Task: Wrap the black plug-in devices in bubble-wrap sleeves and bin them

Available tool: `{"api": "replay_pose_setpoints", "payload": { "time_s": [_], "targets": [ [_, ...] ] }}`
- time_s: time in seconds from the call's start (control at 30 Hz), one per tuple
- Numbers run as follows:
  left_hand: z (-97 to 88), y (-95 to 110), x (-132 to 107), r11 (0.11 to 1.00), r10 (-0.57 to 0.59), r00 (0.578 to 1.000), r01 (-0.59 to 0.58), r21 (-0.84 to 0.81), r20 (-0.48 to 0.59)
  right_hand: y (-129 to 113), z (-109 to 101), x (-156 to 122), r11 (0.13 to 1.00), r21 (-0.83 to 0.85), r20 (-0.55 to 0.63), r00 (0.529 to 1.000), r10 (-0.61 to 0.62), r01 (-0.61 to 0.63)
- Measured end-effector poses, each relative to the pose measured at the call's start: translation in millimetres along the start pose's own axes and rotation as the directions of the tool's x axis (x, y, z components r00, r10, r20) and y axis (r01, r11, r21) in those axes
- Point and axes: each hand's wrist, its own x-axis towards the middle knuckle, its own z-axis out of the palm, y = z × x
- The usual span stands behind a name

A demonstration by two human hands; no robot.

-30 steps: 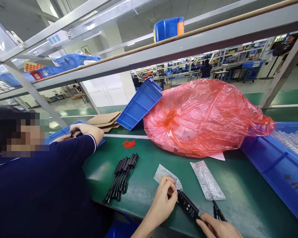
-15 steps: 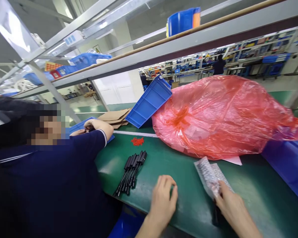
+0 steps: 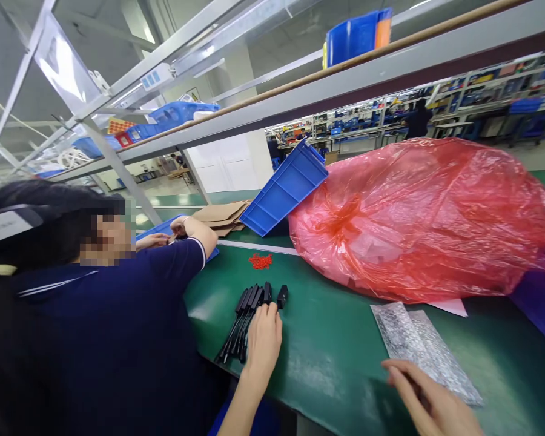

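Note:
A row of black boxy adapters with short cables (image 3: 243, 315) lies on the green table. My left hand (image 3: 264, 339) is over the right end of this row, fingers closed down around one black adapter (image 3: 282, 297) that sits apart from the others; its cable is hidden under the hand. On the right, my right hand (image 3: 431, 396) is half curled beside two clear bubble-wrap bags (image 3: 420, 339) lying flat. Its thumb and index finger are apart, with nothing visible between them. A small pile of red bits (image 3: 260, 261) lies behind the adapters.
A co-worker (image 3: 104, 339) sits close on the left, hands over a blue tray (image 3: 163, 229). A large red plastic bag (image 3: 418, 218) fills the back right, against a tilted blue bin (image 3: 284, 191). Brown cardboard (image 3: 222, 215) lies behind. A shelf rail (image 3: 300, 91) crosses above.
My left hand has moved left onto the adapters, and one now sits apart. My right hand has let go of the bubble-wrap bags, which now lie on the table. The view has shifted slightly.

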Motion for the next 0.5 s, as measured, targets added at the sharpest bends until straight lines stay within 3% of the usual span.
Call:
{"api": "replay_pose_setpoints", "payload": {
  "time_s": [0.07, 0.13, 0.27, 0.43, 0.5],
  "targets": [
    [-5.9, 28, -8, 0.991, 0.071, 0.997, -0.075, -0.107, -0.041, -16, 18, 4, 0.987, 0.158, 0.162, 0.986, -0.047, 0.022],
    [-8.1, 56, -15, 0.974, 0.16, 0.984, -0.17, -0.151, -0.072, -24, 37, 12, 0.963, 0.271, 0.252, 0.966, -0.061, -0.009],
    [2.7, 94, -26, 0.924, 0.318, 0.947, -0.32, -0.208, -0.046, -22, 65, 31, 0.922, 0.374, 0.282, 0.96, -0.006, -0.104],
    [11.5, 97, -40, 0.792, 0.476, 0.879, -0.414, -0.448, 0.03, -19, 73, 40, 0.876, 0.45, 0.255, 0.965, 0.056, -0.17],
    [10.1, 85, -44, 0.773, 0.455, 0.89, -0.392, -0.498, 0.006, -20, 67, 39, 0.853, 0.496, 0.227, 0.973, 0.051, -0.161]
  ]
}}
